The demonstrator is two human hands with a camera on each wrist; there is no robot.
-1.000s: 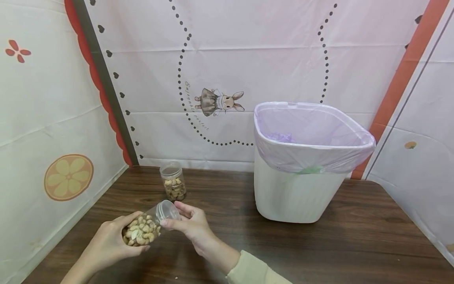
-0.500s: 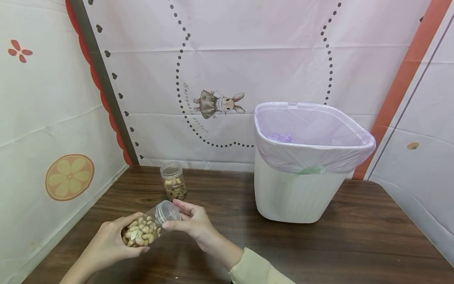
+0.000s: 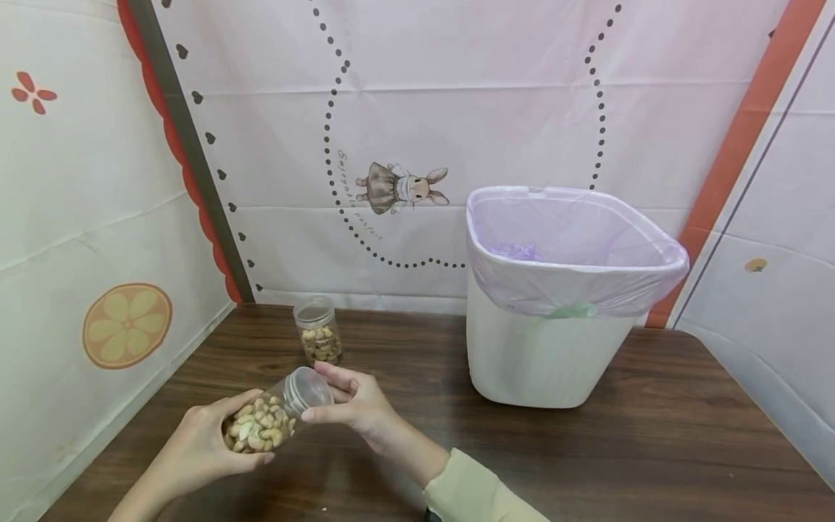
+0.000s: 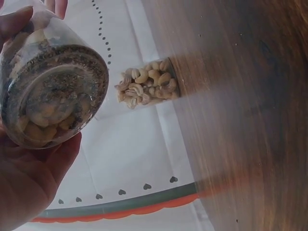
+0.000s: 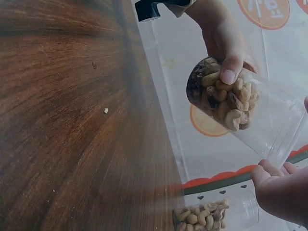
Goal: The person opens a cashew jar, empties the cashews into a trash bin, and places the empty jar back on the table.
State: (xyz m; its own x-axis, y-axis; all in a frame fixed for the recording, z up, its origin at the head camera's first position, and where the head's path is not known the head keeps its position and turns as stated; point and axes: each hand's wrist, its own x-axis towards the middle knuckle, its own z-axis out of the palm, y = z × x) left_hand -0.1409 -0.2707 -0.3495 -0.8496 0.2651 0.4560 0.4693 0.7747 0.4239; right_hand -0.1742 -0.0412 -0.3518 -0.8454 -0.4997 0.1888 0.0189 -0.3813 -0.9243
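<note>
My left hand (image 3: 202, 442) grips a clear plastic jar of cashews (image 3: 261, 424) round its lower body and holds it tilted over the table, its top end toward the right. The nuts lie in the bottom half, with dark crumbs at the base in the left wrist view. At the jar's ringed top end (image 3: 308, 390), my right hand (image 3: 365, 413) holds the rim between thumb and fingers. Behind both hands, a second clear jar of cashews (image 3: 320, 341) stands upright on the dark wood table (image 3: 404, 362), about half full.
To the right stands a white bin (image 3: 535, 362) lined with a purple bag (image 3: 587, 290), its top open. Patterned cloth (image 3: 404, 109) hangs behind and at both sides. A small pale crumb (image 5: 106, 110) lies on the table.
My right thumb and fingers have shifted slightly at the jar's rim, the fingers a little upward. The left hand, the tilted jar and the standing jar have hardly moved.
</note>
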